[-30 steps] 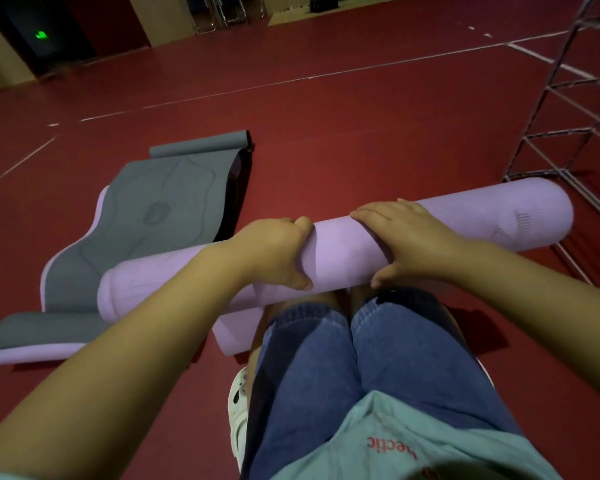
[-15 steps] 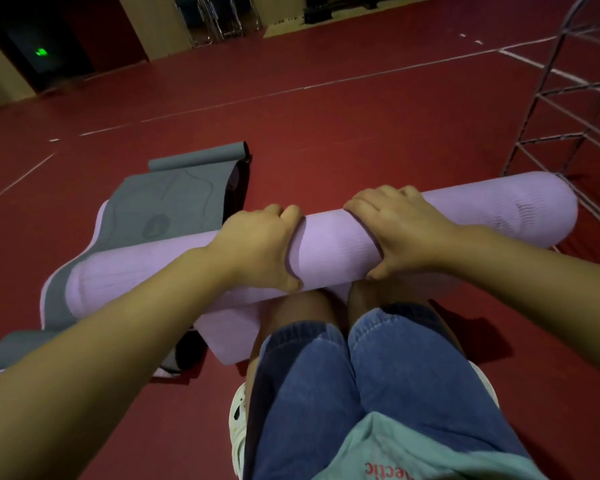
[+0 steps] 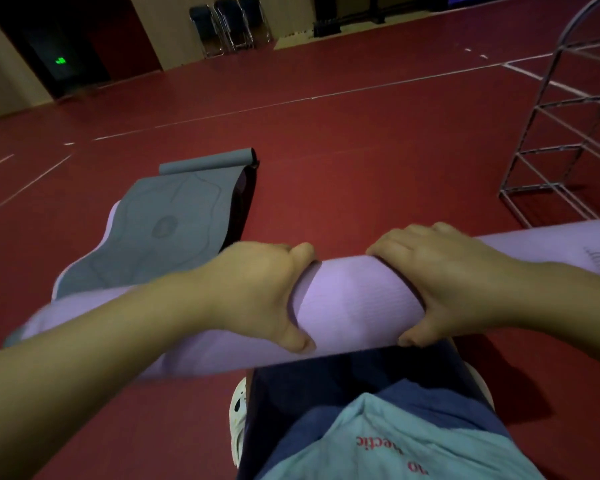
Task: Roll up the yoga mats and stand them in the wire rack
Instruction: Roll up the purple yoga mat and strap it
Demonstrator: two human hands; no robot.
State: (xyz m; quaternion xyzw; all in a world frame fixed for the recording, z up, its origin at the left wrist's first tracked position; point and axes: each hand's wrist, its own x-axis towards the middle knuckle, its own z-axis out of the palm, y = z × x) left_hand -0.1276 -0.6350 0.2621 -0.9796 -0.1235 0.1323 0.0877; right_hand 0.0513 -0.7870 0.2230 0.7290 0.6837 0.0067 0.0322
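1. Left hand (image 3: 264, 289): fingers curled over the top of the rolled purple mat (image 3: 347, 299), thumb hooked under the near side. The roll is gripped firmly; fingertips are hidden behind the roll.
2. Right hand (image 3: 440, 282): fingers wrapped over the top, thumb pressed to the underside near the lap. The same roll is gripped, just beside the left hand, with a bare band of mat between the two.
3. The purple mat is seen fully rolled into a thick tube, held horizontally across the knees and off the floor. Its right end runs out of view; the left end is blurred.
4. Grey mat (image 3: 167, 230): lying on the red floor (image 3: 378, 168) beyond the left forearm, mostly flat, only its far end curled into a small roll. A lilac edge shows along its left side; whether that is its backing or another mat underneath cannot be told.
5. Wire rack (image 3: 561, 140): stands at the right, well apart from the grey mat, near the roll's right end. No mats are seen in the visible part.
6. Progress judged: one mat rolled, none racked. Left to do: the purple roll to be stood in the rack, the grey mat to be rolled and racked.
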